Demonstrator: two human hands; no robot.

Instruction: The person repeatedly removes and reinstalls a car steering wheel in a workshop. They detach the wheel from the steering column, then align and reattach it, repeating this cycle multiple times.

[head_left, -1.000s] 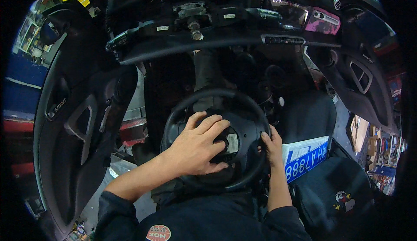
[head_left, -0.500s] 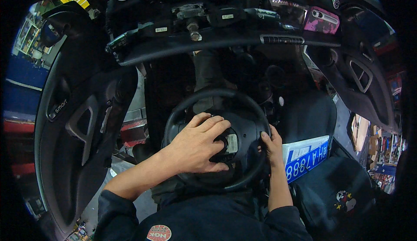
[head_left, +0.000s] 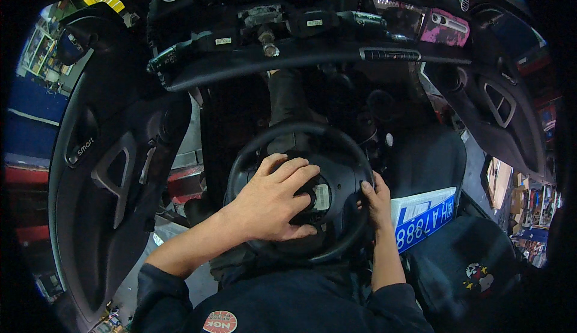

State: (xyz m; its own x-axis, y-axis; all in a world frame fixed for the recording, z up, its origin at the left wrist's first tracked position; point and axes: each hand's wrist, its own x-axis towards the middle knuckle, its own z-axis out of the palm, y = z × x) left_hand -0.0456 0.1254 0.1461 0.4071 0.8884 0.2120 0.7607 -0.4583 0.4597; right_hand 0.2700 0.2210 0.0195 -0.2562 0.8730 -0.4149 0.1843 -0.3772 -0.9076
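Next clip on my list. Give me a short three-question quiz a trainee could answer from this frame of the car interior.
1. True or false: the left hand lies flat over the hub of the black steering wheel.
2. Where is the right hand? A) on the wheel's right rim B) on the blue plate C) on the door panel
3. Fill in: the blue plate lies to the ______ of the steering wheel, on the dark seat.

Key
1. True; its fingers spread across the centre.
2. A; it grips the right rim, apart from the plate.
3. Right.
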